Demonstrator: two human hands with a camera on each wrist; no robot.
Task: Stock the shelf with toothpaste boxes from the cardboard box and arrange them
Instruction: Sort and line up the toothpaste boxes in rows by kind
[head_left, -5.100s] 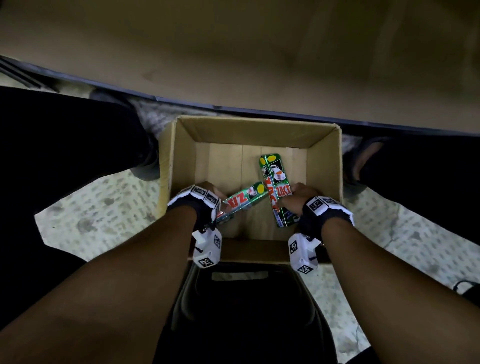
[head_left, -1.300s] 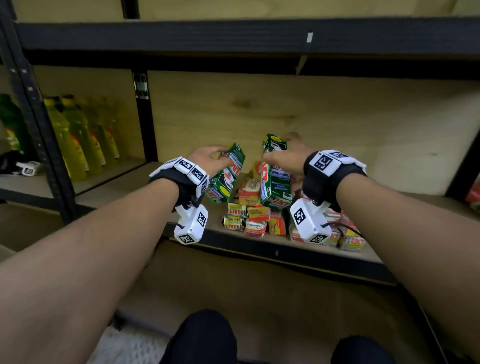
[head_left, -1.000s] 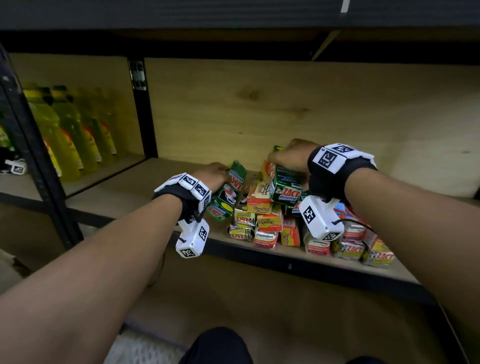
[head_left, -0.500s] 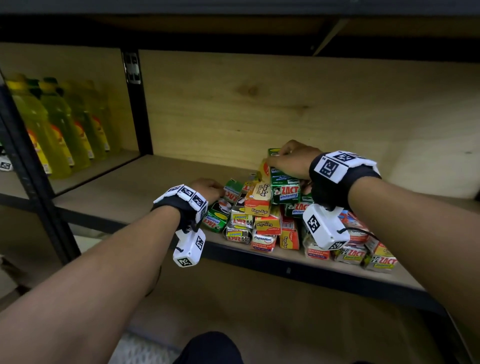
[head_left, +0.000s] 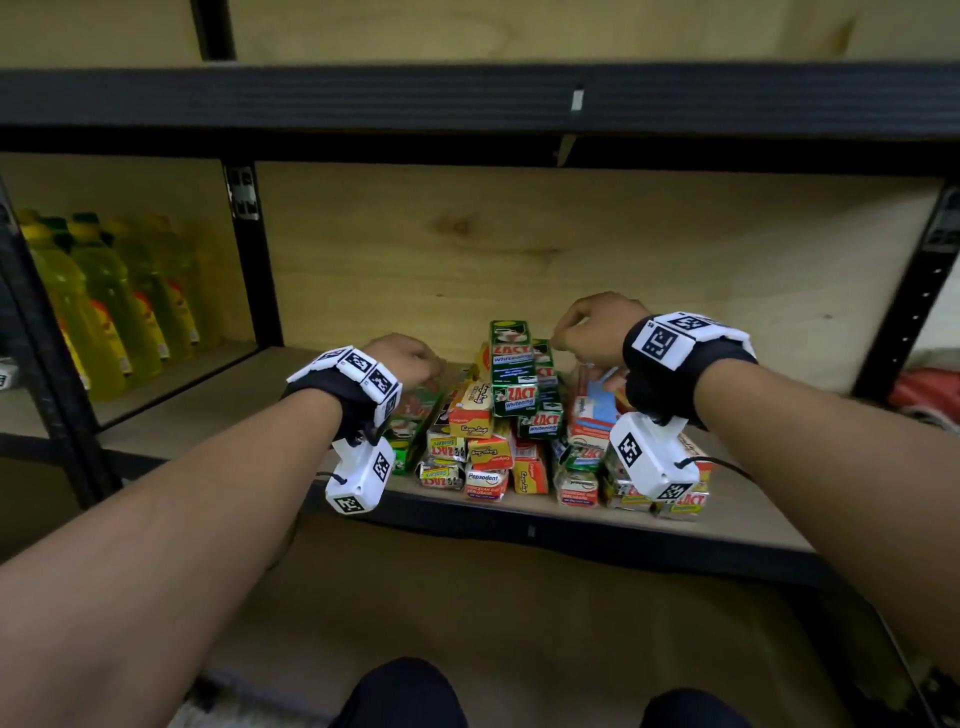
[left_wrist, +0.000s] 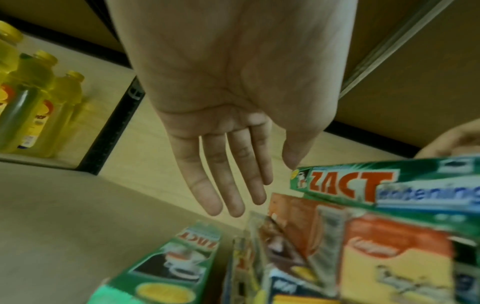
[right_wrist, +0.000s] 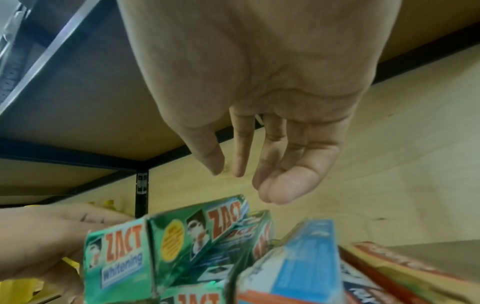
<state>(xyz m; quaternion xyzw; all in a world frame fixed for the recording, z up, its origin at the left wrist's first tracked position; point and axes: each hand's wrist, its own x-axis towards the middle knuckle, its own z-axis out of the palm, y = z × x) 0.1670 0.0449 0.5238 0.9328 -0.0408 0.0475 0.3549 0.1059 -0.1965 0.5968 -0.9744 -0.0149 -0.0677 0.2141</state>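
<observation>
A pile of toothpaste boxes (head_left: 498, 441) lies on the wooden shelf (head_left: 208, 415), green, orange and blue. My left hand (head_left: 410, 358) hovers at the pile's left side, fingers (left_wrist: 228, 185) straight and holding nothing. Below it a green ZACT box (left_wrist: 176, 263) lies flat on the shelf beside the pile (head_left: 410, 426). My right hand (head_left: 592, 327) hangs just above the pile's top, fingers (right_wrist: 246, 170) relaxed and empty. Under it a green ZACT whitening box (right_wrist: 197, 232) rests on top of the pile (head_left: 511, 364). The cardboard box is out of view.
Yellow bottles (head_left: 104, 312) fill the neighbouring bay to the left, behind a black upright post (head_left: 249, 249). A black shelf beam (head_left: 467, 98) runs overhead. Bare shelf board shows left of the pile and behind it. Something red (head_left: 924, 395) lies at the far right.
Both hands brought green boxes from the cardboard box to the shelf, laid them down and let go: the left one beside the pile, the right one on top.
</observation>
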